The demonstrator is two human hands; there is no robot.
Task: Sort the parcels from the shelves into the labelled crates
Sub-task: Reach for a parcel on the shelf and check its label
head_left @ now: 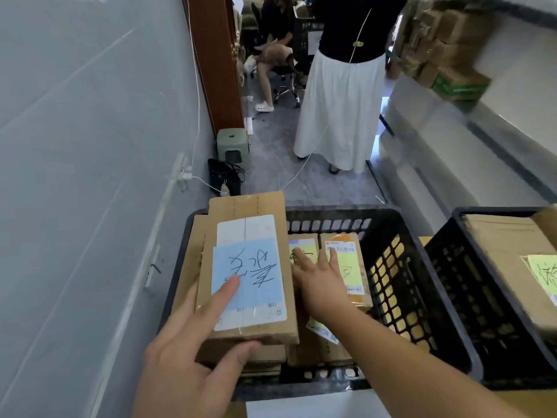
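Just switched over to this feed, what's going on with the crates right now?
A person is sorting cardboard parcels into black crates. The left hand grips a flat parcel with a blue handwritten label, holding it over the left part of the nearer black crate. The right hand reaches in with straight fingers, resting on the yellow-labelled parcels already packed there. A second crate to the right also holds parcels. Another person in a white skirt stands further down the aisle.

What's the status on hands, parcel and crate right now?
Left hand grips blue-note parcel over the black crate. Right hand open, flat on yellow-note parcels inside. Crate already crowded; little bare room shows.
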